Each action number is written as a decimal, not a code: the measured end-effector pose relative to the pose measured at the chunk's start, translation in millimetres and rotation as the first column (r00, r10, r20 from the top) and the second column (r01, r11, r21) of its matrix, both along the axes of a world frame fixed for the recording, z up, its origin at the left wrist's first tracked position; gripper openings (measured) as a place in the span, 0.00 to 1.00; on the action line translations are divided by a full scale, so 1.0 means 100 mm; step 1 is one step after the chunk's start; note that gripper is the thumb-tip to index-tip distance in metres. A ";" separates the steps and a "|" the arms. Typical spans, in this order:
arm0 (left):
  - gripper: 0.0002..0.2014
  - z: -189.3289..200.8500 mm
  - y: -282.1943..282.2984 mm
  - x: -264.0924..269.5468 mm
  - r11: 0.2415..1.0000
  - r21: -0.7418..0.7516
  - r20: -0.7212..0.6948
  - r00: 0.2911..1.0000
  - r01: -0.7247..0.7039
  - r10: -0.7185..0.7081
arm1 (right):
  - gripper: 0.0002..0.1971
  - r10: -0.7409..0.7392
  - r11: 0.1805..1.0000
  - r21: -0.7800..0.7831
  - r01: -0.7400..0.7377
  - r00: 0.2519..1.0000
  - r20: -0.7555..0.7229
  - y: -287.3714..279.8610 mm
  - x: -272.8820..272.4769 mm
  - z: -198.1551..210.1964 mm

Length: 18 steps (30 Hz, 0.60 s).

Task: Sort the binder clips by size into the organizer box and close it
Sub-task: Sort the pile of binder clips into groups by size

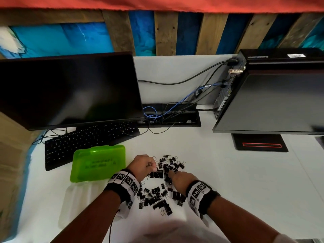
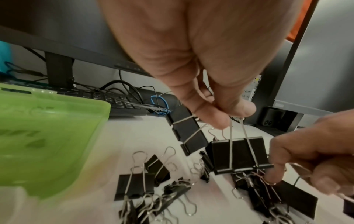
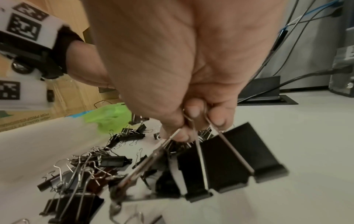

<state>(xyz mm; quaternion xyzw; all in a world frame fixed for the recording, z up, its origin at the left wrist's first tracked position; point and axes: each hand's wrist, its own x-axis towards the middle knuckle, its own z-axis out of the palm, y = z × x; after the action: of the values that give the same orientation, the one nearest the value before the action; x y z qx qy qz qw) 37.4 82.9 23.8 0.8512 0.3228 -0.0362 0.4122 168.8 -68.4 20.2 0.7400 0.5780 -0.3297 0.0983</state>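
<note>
Right hand [image 3: 172, 68] fingers pinch large binder clip [image 3: 229, 163] handles; left hand [image 2: 191, 60] likewise; green organizer box [image 1: 98, 163] closed, contents unseen.

A dark monitor [image 1: 70, 90] stands over a black keyboard [image 1: 84, 142] on the white desk [image 1: 245, 181].

The head camera looked steeply down from above at the white desk [image 1: 228, 172], taking in both forearms and the monitors beyond. The left wrist camera sat close behind the left hand [image 2: 191, 60], facing along the fingers. The right wrist camera sat equally close behind the right hand [image 3: 172, 60]. All three shared the scattered binder clips [image 1: 157, 197] and green organizer box [image 1: 98, 163].
</note>
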 end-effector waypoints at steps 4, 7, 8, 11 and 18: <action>0.03 0.09 -0.05 -0.04 1.000 -0.009 0.006 1.000 -0.015 0.015 | 0.15 0.042 0.999 0.028 -0.041 0.998 -0.036 -0.08 0.06 0.03; 0.02 0.13 -0.06 -0.05 0.999 -0.013 0.010 0.999 -0.042 0.042 | 0.15 0.063 0.996 0.073 -0.057 0.995 -0.083 -0.17 0.12 0.07; 0.02 0.14 -0.07 -0.05 0.999 -0.012 0.008 0.999 -0.051 0.051 | 0.16 0.053 0.996 0.079 -0.045 0.993 -0.108 -0.19 0.15 0.08; 0.04 0.15 -0.11 -0.02 0.998 -0.004 -0.014 0.998 -0.064 0.064 | 0.17 -0.014 0.999 0.032 0.018 0.990 -0.139 -0.26 0.25 0.15; 0.03 0.19 -0.31 -0.06 0.998 -0.033 -0.035 0.998 -0.051 0.050 | 0.21 -0.060 0.998 0.014 0.061 0.997 -0.045 -0.30 0.24 0.13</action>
<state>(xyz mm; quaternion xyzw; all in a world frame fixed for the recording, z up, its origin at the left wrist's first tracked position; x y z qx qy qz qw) 31.7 51.8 42.8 0.8348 0.3507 -0.0460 0.4219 192.3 -98.0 33.2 0.7502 0.5600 -0.3445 0.0696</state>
